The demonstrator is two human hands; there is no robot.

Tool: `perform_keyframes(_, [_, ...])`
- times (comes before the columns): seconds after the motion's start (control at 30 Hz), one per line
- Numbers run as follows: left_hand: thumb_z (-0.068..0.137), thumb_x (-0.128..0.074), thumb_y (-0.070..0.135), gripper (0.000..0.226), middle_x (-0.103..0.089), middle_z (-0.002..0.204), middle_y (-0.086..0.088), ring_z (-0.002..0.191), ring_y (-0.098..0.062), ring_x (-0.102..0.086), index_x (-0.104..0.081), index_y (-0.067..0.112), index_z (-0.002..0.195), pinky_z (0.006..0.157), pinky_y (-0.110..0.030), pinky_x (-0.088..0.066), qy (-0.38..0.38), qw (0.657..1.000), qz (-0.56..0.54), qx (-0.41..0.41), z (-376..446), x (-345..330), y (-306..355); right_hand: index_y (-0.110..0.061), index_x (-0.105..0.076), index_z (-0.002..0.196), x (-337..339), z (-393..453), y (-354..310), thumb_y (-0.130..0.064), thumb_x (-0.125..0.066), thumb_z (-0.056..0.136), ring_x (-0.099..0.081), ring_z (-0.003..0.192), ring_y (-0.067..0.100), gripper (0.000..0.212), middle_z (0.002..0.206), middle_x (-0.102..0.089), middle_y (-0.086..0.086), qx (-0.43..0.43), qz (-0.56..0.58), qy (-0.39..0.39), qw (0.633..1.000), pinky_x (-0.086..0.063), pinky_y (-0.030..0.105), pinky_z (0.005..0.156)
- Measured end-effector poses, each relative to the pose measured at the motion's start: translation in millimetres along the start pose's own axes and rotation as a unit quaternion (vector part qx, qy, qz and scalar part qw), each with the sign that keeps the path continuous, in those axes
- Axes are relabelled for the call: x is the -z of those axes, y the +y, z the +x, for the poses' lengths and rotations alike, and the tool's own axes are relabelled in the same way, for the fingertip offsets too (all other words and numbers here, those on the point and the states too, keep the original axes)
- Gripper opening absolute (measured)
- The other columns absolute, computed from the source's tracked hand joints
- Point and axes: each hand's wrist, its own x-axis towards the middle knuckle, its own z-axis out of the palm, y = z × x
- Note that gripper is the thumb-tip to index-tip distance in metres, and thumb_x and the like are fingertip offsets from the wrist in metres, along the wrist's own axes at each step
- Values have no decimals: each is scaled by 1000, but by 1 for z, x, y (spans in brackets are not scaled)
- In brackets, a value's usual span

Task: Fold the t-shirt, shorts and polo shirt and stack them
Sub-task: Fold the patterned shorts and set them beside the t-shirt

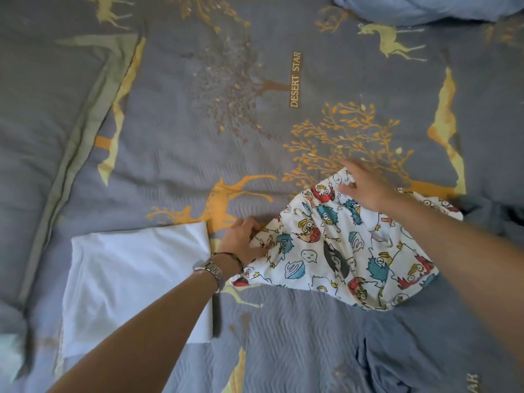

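Right now I'm on the shorts, the white pair w/ cartoon print, lying rumpled on the bed cover at centre-right, not yet flat. Looks like step two: the white t-shirt already sits folded in a neat rectangle just left of the shorts, apart from them by a thin strip of cover. Next move, I reckon, is to pull the shorts taut & flat, both legs lined up, before any fold; the fabric is bunched in the middle, so it needs a firm tug from both ends.

My left hand is at the shorts' left edge, fingers curled & pinching the cloth there. My right hand is at the far top corner, blurred; fingers seem spread fairly straight over the fabric, thumb near the edge, touching it, but I can't tell for sure if it's gripping.

Further out: a crumpled blue-grey garment lies low right, prob. the polo shirt, still unfolded. A watch is on my left wrist. More blue cloth is heaped at the top right corner.
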Motion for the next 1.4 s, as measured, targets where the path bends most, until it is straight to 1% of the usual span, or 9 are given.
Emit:
perform_keyframes(0.17, [65, -77, 19, 40, -47, 75, 7, 69, -13, -44, -43, 20, 86, 53, -20, -31, -8, 1000, -12, -1, 0, 5, -7, -30, -25, 144, -7, 6, 2, -35, -53, 92, -40, 128, 35, 59, 148, -24, 17, -52, 6, -23, 998, -32, 47, 106])
perform_keyframes(0.27, [66, -78, 24, 40, -53, 83, 0, 74, -16, -44, -41, 25, 82, 52, -18, -29, -10, 1000, -1, -26, -2, 8, -7, -16, -49, 126, -2, 3, -2, -28, -63, 86, -53, 104, 29, 44, 134, -46, 15, -38, 13, -41, 998, -42, 36, 84])
perform_keyframes(0.4, [70, -77, 26, 38, -52, 79, 4, 71, -14, -47, -42, 23, 85, 57, -21, -36, -7, 999, -29, -42, -15, 20, -2, -15, -57, 111, 12, -21, -8, -22, -71, 79, -58, 81, 24, 36, 95, -63, 9, -41, -11, -13, 999, -44, 32, 69])
perform_keyframes(0.53, [76, -72, 20, 29, -60, 94, -6, 84, -23, -56, -47, 19, 91, 68, -31, -45, 55, 994, -68, -60, -36, 44, 8, -19, -61, 96, 40, -61, -11, -25, -71, 78, -57, 85, 23, 22, 90, -60, -2, -8, -34, 79, 996, -44, 33, 74])
perform_keyframes(0.73, [77, -71, 15, 23, -61, 88, 0, 80, -21, -57, -53, 18, 91, 63, -16, -39, 176, 975, -74, -117, -80, 99, 43, -9, -65, 93, 108, -139, -25, -27, -75, 75, -40, 56, 9, 27, 58, -39, -16, 82, -11, 172, 982, -33, 29, 63])
perform_keyframes(0.9, [73, -74, 11, 24, -59, 75, -2, 72, -17, -53, -58, 7, 91, 55, 0, -35, 261, 946, -82, -175, -131, 160, 98, -8, -67, 79, 172, -206, -49, -18, -77, 73, -48, 58, 17, 16, 66, -62, 7, 122, 15, 288, 950, -36, 29, 60])
perform_keyframes(1.07, [74, -71, -1, 25, -52, 65, 14, 56, 20, -54, -53, 13, 86, 50, 0, -39, 297, 916, -83, -258, -198, 218, 148, -2, -69, 79, 229, -265, -70, -8, -77, 72, -52, 66, 20, 13, 71, -66, 16, 143, -13, 364, 920, -35, 27, 58])
perform_keyframes(1.3, [71, -77, 16, 22, -53, 55, 5, 46, 11, -54, -61, 7, 84, 44, -4, -39, 345, 895, -30, -280, -270, 298, 176, -2, -69, 82, 274, -328, -114, -12, -79, 70, -43, 56, 15, 19, 65, -55, 9, 151, 8, 397, 905, -32, 14, 51])
perform_keyframes(1.4, [70, -77, 27, 30, -64, 68, -8, 56, -4, -58, -65, 7, 89, 52, -9, -41, 365, 886, 35, -283, -292, 328, 178, -4, -68, 80, 287, -349, -134, -22, -80, 69, -44, 57, 15, 24, 69, -59, 13, 162, 8, 386, 908, -33, 22, 53])
